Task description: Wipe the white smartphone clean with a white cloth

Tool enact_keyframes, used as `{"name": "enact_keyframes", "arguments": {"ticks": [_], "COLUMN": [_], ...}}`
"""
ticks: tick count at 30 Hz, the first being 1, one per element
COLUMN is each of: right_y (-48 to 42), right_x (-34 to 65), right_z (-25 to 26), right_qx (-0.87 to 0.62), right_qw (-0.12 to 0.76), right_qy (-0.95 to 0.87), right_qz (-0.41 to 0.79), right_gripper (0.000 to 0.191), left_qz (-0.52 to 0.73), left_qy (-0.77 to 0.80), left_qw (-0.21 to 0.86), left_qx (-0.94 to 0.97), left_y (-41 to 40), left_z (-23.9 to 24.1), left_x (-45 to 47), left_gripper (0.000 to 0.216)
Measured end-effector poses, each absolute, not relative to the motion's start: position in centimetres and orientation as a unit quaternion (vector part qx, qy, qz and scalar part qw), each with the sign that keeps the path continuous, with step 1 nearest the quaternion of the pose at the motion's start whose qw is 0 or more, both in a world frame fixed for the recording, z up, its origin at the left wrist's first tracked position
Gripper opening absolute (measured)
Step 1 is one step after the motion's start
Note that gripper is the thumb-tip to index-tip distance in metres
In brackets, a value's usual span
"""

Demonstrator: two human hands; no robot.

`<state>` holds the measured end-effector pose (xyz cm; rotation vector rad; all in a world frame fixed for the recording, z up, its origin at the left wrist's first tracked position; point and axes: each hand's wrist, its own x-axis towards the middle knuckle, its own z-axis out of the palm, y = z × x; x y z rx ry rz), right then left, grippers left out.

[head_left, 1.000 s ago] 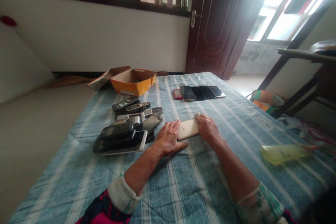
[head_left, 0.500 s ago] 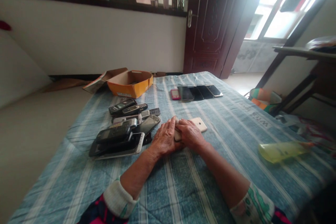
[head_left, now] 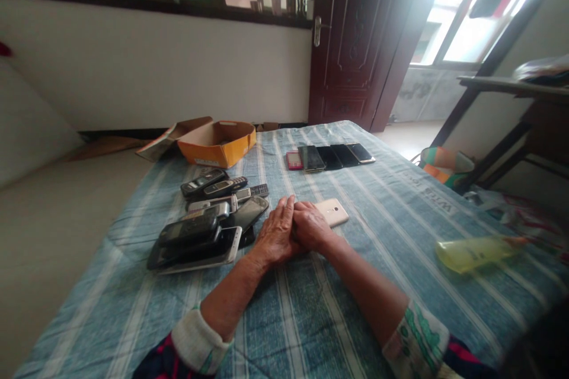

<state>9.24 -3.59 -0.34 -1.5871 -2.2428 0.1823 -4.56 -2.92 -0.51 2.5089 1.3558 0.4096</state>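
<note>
My left hand point(head_left: 276, 230) and my right hand point(head_left: 312, 226) are pressed together low over the bed. The left is bent round a mobile phone, now covered by the hands. Curled against the left palm, the right hand is closed, and whatever its fingertips grip is hidden. Just past the right knuckles a gold mobile phone point(head_left: 334, 212) lies back up on the striped sheet. Left of my hands is a loose pile of old phones, among them a black phone point(head_left: 189, 230), a white-edged smartphone point(head_left: 231, 246) and a grey phone point(head_left: 251, 213).
An orange cardboard box point(head_left: 213, 153) stands open at the bed's far left. Along the far side lie several dark smartphones point(head_left: 342, 155) beside a small pink-edged item point(head_left: 294, 160). A yellow bottle-shaped object point(head_left: 471, 253) rests at right. Beyond is a brown door point(head_left: 351, 41).
My right fingers have curled in closer against the left hand. The pale phone part that showed between the hands is now hidden. The view has shifted slightly.
</note>
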Motion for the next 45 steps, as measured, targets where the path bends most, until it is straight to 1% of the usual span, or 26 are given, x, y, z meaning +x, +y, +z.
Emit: {"name": "enact_keyframes", "arguments": {"ticks": [5,9,17,20,25,29,33,37,40,45], "right_y": [-3.5,-3.5,-3.9,-4.1,-4.6,-5.0,-5.8,-7.4,-8.7,-10.5], "right_x": [10.2,11.3,10.0,11.1,14.3,15.1,13.7,11.4,10.1,11.0], "right_z": [-0.2,-0.2,-0.1,0.2,0.6,0.6,0.6,0.4,0.1,-0.4], "right_qx": [-0.579,-0.625,-0.560,-0.598,-0.710,-0.738,-0.708,-0.623,-0.582,-0.614], "right_qw": [0.180,0.183,0.186,0.182,0.150,0.144,0.152,0.178,0.190,0.194], "right_qy": [-0.792,-0.759,-0.805,-0.779,-0.688,-0.659,-0.689,-0.762,-0.791,-0.765], "right_qz": [0.063,0.026,0.063,0.057,0.030,0.012,-0.003,0.007,0.017,0.021], "right_gripper": [0.027,0.025,0.026,0.028,0.030,0.031,0.029,0.026,0.027,0.038], "left_qz": [0.131,0.109,0.125,0.113,0.110,0.117,0.109,0.107,0.110,0.114], "left_qy": [0.467,0.476,0.466,0.473,0.468,0.464,0.463,0.462,0.453,0.449], "left_qw": [0.139,0.146,0.144,0.148,0.159,0.165,0.164,0.155,0.150,0.152], "left_qx": [0.864,0.861,0.864,0.861,0.862,0.863,0.864,0.867,0.872,0.873], "left_y": [-3.1,-3.2,-3.2,-3.2,-3.4,-3.4,-3.2,-3.0,-2.8,-3.1], "left_z": [-0.1,0.5,0.2,0.5,1.1,1.2,1.1,0.5,0.1,0.4], "left_x": [-4.4,-4.3,-4.5,-4.4,-4.3,-4.3,-4.3,-4.5,-4.6,-4.5], "left_gripper": [0.113,0.116,0.111,0.111,0.110,0.107,0.107,0.106,0.102,0.101]}}
